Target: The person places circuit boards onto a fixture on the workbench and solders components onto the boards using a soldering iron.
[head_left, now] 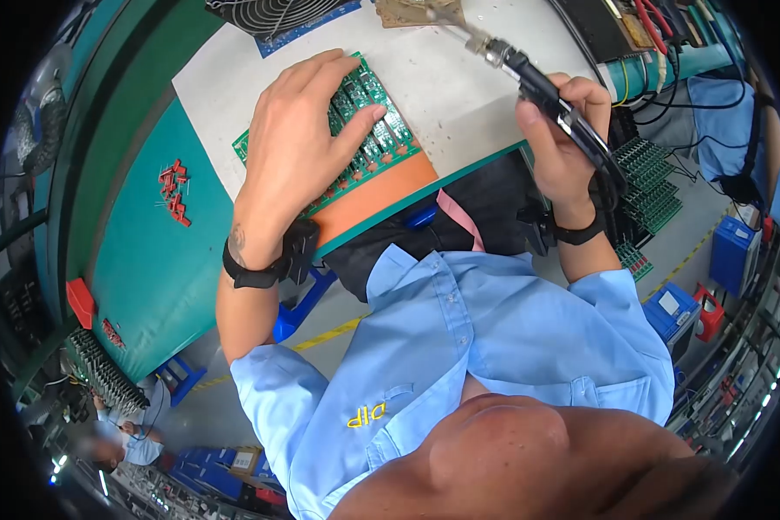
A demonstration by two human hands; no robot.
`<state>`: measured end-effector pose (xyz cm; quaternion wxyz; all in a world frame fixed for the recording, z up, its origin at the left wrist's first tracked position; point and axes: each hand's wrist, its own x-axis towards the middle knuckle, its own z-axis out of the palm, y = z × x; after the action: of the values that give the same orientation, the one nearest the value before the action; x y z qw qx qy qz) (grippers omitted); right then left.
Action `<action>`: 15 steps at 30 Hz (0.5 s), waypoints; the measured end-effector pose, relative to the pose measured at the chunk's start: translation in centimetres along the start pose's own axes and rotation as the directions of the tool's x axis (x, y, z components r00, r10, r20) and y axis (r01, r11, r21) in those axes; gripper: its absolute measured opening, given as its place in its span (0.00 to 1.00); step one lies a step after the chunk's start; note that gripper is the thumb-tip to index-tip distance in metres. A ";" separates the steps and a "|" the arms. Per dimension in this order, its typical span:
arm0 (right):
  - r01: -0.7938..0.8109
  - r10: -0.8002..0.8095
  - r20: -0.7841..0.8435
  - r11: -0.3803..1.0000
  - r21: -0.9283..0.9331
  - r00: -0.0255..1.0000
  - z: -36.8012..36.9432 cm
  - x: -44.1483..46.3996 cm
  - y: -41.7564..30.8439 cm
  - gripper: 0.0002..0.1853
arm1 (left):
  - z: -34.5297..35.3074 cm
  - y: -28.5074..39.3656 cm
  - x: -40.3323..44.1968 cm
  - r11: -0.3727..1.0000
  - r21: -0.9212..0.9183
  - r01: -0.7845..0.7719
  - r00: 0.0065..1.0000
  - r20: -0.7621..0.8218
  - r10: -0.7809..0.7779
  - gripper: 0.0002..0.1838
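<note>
My left hand (299, 143) lies palm down on a green circuit board panel (374, 87), its thumb and fingers spread over the surface. An orange strip (377, 192) runs along the panel's near edge. In my right hand (568, 143) is a soldering iron (537, 87) with a black handle and metal front, my fingers wrapped round it. Its tip points up and left, clear of the panel, and is blurred. Black bands circle both wrists.
A white sheet (468, 104) covers part of the green table (152, 269). Red components (175, 192) lie at left. A fan (273, 17) and a brownish pad (418, 12) stand at the far edge. Stacked boards (650, 186) are at right. Another person (130, 438) is at lower left.
</note>
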<state>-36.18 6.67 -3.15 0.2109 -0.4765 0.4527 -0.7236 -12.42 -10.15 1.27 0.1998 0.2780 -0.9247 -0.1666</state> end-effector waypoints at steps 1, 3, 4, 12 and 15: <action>-0.033 0.039 0.031 0.985 -0.171 0.999 -0.2 -0.2 -0.3 0.24 | 0.2 -0.1 -0.1 1.000 -0.004 0.011 1.000 0.004 -0.011 0.26; -0.064 0.090 0.063 0.940 -0.335 0.994 -0.5 -0.5 -0.8 0.24 | 0.3 -0.2 -0.2 1.000 -0.006 0.007 1.000 -0.006 -0.007 0.26; -0.114 0.150 0.093 0.942 -0.314 0.984 -0.7 -0.4 -1.2 0.23 | 0.3 -0.2 -0.2 1.000 -0.007 0.003 1.000 -0.010 -0.003 0.25; -0.147 0.239 0.324 0.948 -0.284 0.915 -0.9 0.6 -1.9 0.23 | 0.5 0.3 -0.3 0.999 0.005 0.053 0.998 -0.017 -0.053 0.25; -0.103 0.218 0.390 0.950 -0.296 0.895 -0.8 0.8 -1.8 0.24 | 0.6 0.3 -0.3 0.998 0.003 0.058 0.998 -0.028 -0.057 0.25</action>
<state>-37.04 7.34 -1.32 0.2959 -0.6049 0.5286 -0.5168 -12.57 -9.60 0.77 0.2072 0.3071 -0.9138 -0.1668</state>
